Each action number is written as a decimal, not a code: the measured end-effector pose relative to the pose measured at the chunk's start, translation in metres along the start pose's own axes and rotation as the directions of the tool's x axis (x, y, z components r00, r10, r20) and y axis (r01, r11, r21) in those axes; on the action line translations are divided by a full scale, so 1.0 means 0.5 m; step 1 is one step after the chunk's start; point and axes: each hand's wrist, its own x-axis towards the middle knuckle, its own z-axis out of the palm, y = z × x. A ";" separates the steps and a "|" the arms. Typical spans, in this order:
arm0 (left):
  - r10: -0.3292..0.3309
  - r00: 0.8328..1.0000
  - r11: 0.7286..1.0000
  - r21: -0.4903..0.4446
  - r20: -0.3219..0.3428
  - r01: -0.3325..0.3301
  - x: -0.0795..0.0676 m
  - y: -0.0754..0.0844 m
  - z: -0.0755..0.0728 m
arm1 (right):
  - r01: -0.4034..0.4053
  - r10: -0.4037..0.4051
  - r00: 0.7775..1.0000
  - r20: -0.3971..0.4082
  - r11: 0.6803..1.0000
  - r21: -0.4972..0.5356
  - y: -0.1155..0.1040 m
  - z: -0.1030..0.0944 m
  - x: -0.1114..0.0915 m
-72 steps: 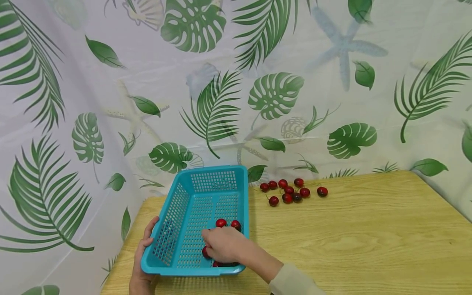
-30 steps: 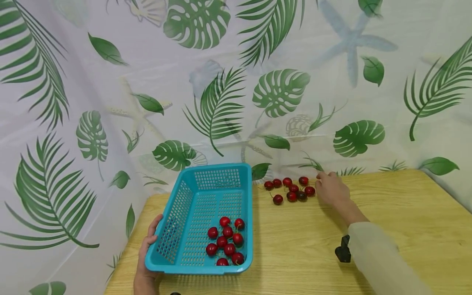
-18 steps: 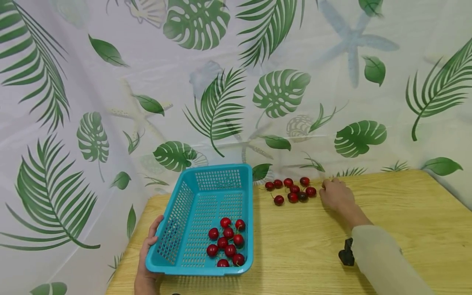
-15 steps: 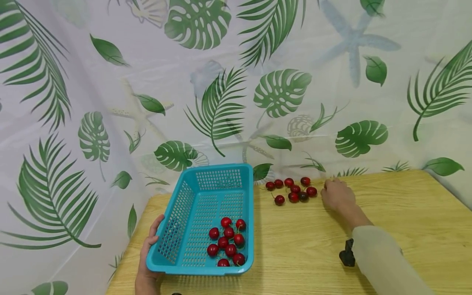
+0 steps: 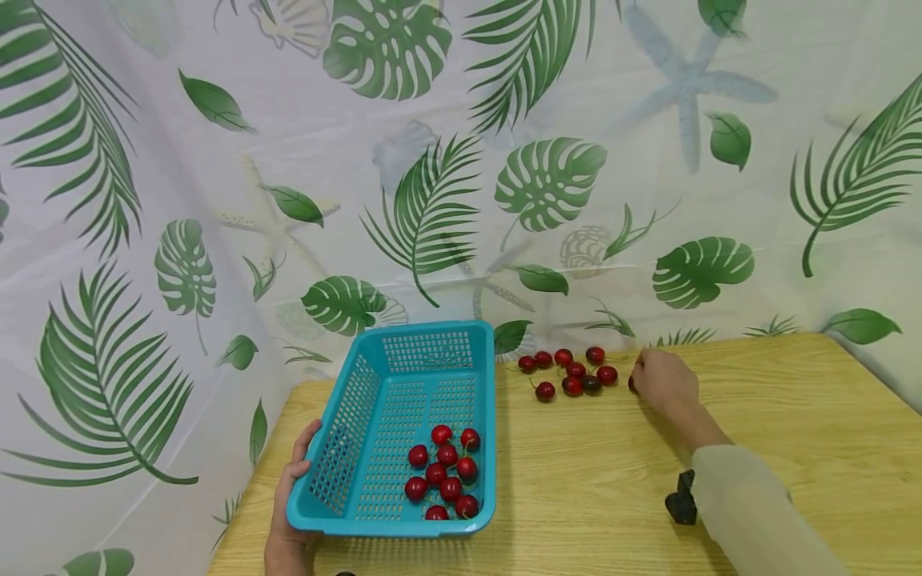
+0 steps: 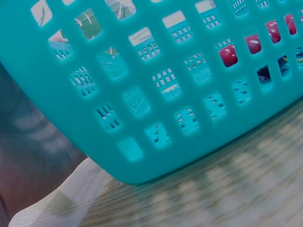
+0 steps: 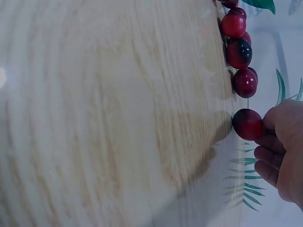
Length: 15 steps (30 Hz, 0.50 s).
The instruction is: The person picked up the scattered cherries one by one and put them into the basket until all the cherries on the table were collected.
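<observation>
My left hand (image 5: 286, 496) holds the left side of a turquoise plastic basket (image 5: 346, 528), fingers at its rim. Inside the basket, in its near right part, lie several red cherries (image 5: 435, 473). At the far right of the loose cherries, my right hand (image 5: 666, 386) pinches a dark red cherry (image 7: 247, 124); in the head view only a sliver of it shows beside the fingers. Several more cherries (image 5: 572, 386) lie in a group left of this hand, some with stems. The left wrist view shows the basket's perforated wall (image 6: 156, 113) close up, with cherries (image 6: 228, 55) behind it.
The light wood table (image 5: 591, 480) runs back to a white curtain (image 5: 432, 240) printed with green leaves and starfish. Behind the basket, the curtain is close to its far rim. A black wrist device (image 5: 682, 498) hangs by the right sleeve.
My right hand has gone from inside the basket to the far right loose cherry. Lately it has shifted slightly, and the cherry's edge shows beside the fingers. My left hand keeps holding the basket.
</observation>
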 end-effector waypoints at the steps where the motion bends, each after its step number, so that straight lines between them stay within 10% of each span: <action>1: 0.000 1.000 1.000 0.002 -0.002 0.000 0.000 0.000 0.000 | 0.001 -0.001 1.000 -0.009 1.000 0.000 0.000 0.001 -0.001; 15: -0.011 0.999 1.000 0.024 -0.034 0.012 0.000 -0.001 -0.001 | -0.018 0.024 0.998 -0.052 0.994 0.110 -0.003 0.006 -0.009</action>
